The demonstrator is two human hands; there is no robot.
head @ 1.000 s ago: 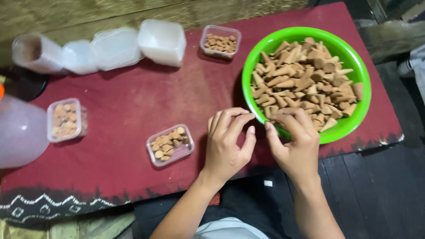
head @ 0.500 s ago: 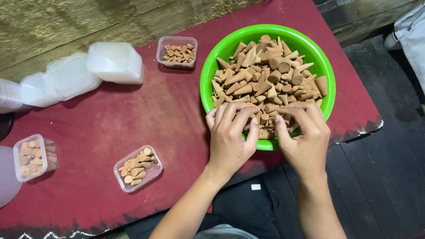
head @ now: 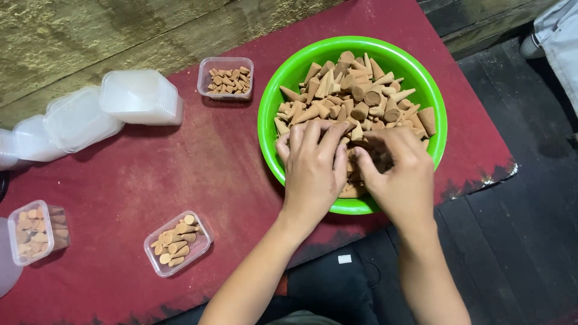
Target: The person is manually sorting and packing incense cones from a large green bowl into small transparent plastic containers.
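— Over the green bowl (head: 274,129), where are the hands?
— Left hand (head: 313,171) and right hand (head: 400,174) both dig into the cones (head: 355,96), fingers curled; what they grip, I cannot tell.

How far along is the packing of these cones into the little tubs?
Done: three small tubs hold cones. In hand: left hand and right hand dig in the green bowl. Left: the bowl remains heaped, and empty tubs stand stacked.
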